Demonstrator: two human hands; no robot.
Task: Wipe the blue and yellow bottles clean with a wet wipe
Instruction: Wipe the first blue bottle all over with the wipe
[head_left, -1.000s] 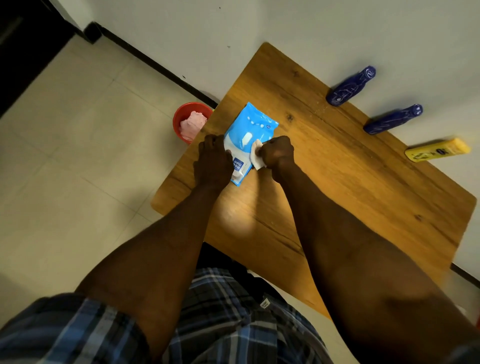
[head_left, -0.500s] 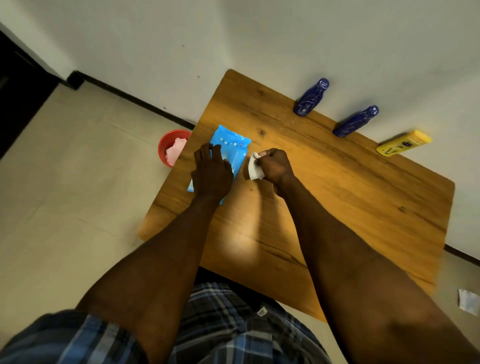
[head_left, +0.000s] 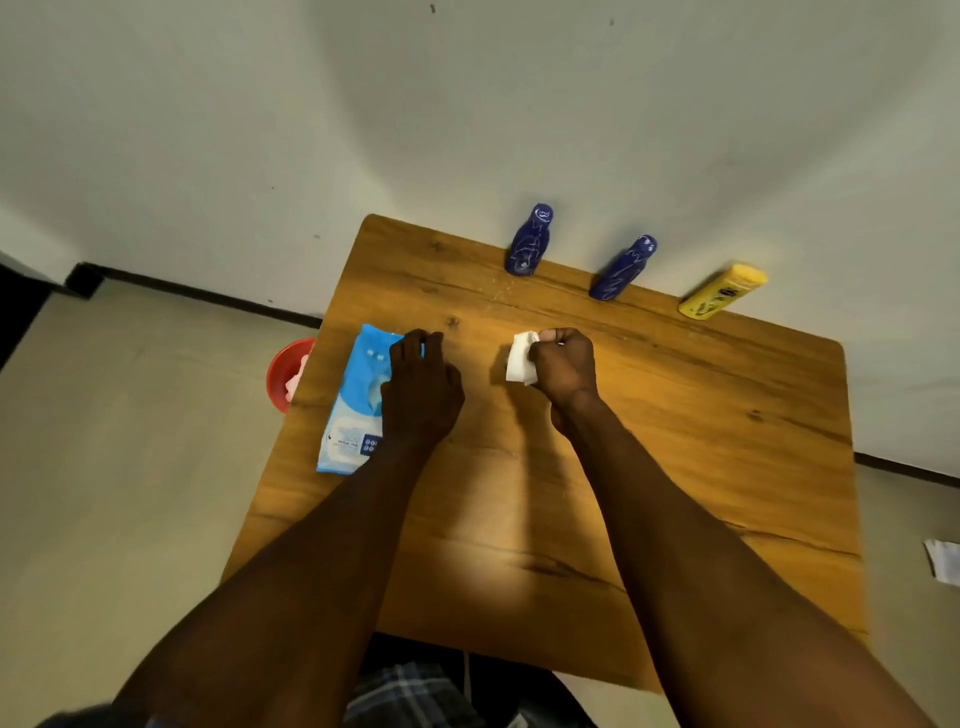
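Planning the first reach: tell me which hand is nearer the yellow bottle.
Right. The right hand, holding the wipe, sits below-left of the yellow bottle; the left hand rests farther left.

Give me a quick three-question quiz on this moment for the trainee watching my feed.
1. True or false: the right hand holds a white wet wipe.
2. How many blue bottles stand along the table's far edge by the wall?
A. one
B. two
C. three
3. Fill in: the left hand rests on the blue ____ pack.

Key:
1. True.
2. B: the left blue bottle and the right blue bottle, with the yellow bottle to their right.
3. Wipes.
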